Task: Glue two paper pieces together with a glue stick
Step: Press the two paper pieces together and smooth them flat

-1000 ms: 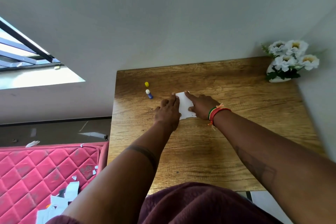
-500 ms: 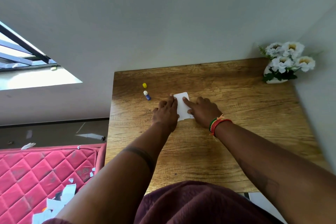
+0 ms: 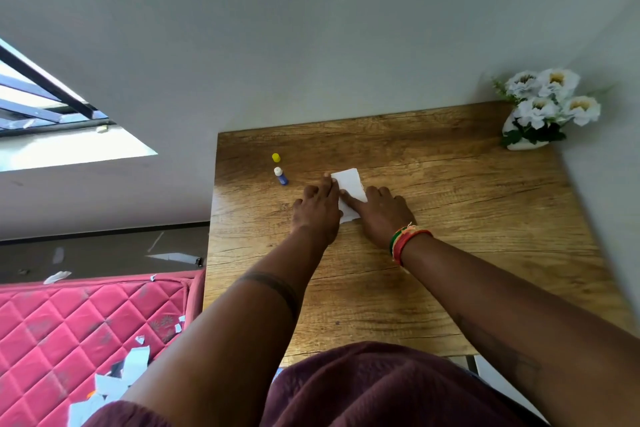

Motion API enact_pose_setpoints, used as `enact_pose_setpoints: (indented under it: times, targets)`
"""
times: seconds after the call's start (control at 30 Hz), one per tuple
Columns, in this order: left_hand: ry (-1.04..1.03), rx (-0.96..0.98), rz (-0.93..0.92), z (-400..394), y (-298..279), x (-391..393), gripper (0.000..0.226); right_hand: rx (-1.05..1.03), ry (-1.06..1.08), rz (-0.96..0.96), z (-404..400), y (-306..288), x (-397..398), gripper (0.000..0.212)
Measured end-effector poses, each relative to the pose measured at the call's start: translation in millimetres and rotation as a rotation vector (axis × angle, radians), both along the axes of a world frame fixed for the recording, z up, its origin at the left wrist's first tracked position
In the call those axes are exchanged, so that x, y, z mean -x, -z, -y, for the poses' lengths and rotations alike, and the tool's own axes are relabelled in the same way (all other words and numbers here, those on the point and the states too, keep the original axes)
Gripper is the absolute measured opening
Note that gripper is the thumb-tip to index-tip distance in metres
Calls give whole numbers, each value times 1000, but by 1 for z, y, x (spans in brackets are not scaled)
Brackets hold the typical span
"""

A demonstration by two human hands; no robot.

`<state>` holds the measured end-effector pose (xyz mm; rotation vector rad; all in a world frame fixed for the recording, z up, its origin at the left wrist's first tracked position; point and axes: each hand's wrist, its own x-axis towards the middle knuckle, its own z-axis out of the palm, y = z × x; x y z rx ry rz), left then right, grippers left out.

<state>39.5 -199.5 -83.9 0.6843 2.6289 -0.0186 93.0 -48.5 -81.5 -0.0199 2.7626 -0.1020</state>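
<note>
- My left hand (image 3: 317, 210) lies flat, no grip taken, pinning the white paper (image 3: 349, 192) mid-surface (image 3: 450, 218) so it cannot slide.
- My right hand (image 3: 381, 210) presses likewise, flattening the join (I judge).
- The glue stick (image 3: 281, 176) lies uncapped just left, cap (image 3: 275, 157) beyond.

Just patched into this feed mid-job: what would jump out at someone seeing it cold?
Both hands, left hand and right hand, press flat on a small white paper piece mid wooden table. Just left lies an uncapped blue glue stick with its yellow cap; white flowers fill the far-right corner.
</note>
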Motion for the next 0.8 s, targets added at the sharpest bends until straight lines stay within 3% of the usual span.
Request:
enact_pose_setpoints:
  times: [0.47,0.67,0.8]
  targets:
    - [-11,-12,14,0,-5,-1,78,-3,31,25,6,-5,-11,57]
    - [-16,12,33,-3,-10,-1,78,87,93,66,2,-10,-15,62]
    - [-8,54,28,-6,-17,-3,82,110,82,17,1,-13,-4,49]
